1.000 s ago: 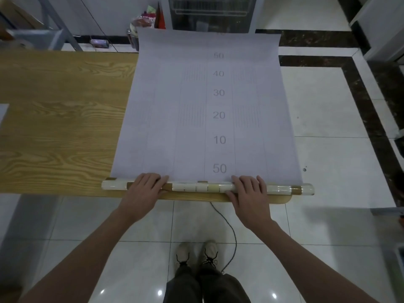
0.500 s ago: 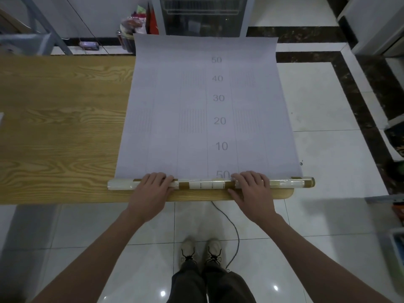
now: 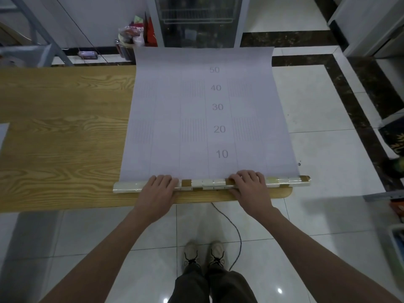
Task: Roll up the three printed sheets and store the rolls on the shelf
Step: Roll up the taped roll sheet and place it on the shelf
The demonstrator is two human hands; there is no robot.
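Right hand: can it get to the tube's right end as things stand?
Probably yes: the right hand holds the tube, and nothing lies along it up to the right end.

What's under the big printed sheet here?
The wooden table, visible to its left and along the near edge. The printed sheet covers the table's right end, so anything beneath is hidden. The left hand and right hand grip its roll.
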